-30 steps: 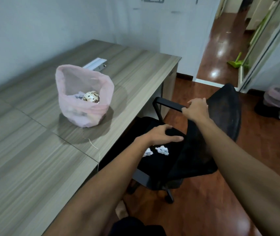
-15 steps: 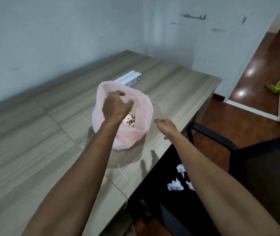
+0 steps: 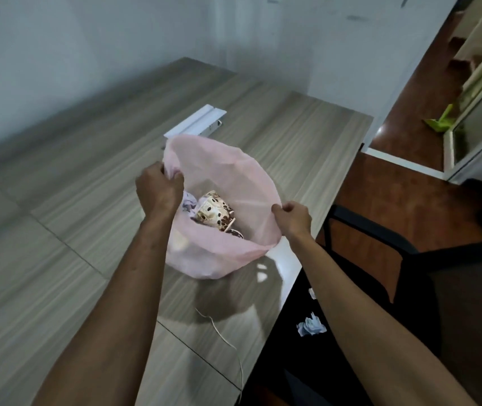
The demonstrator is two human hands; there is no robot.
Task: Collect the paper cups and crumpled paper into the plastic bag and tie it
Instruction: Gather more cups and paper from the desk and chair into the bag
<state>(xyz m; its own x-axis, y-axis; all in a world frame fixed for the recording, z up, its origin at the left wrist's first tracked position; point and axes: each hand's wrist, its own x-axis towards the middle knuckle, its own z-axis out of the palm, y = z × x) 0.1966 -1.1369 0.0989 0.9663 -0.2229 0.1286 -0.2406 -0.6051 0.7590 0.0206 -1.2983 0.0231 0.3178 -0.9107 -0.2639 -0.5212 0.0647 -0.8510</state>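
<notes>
A pink plastic bag (image 3: 234,171) stands open on the wooden desk (image 3: 58,230). Inside it lie brown-spotted paper cups (image 3: 215,212) and a bit of crumpled paper (image 3: 188,202). My left hand (image 3: 159,190) pinches the bag's rim on its left side. My right hand (image 3: 292,216) pinches the rim on the right side. The mouth is held wide between them. Two pieces of crumpled white paper (image 3: 311,325) lie on the black chair seat (image 3: 301,361) below the desk's edge.
A white flat bracket (image 3: 196,123) lies on the desk behind the bag. A thin white string (image 3: 222,335) trails near the desk's front edge. The black office chair (image 3: 453,288) stands at the right. A green dustpan (image 3: 439,121) sits on the red-brown floor beyond.
My hands left the chair and came to the bag. The left now pinches the rim instead of hovering over the mouth, and the right has taken the opposite rim.
</notes>
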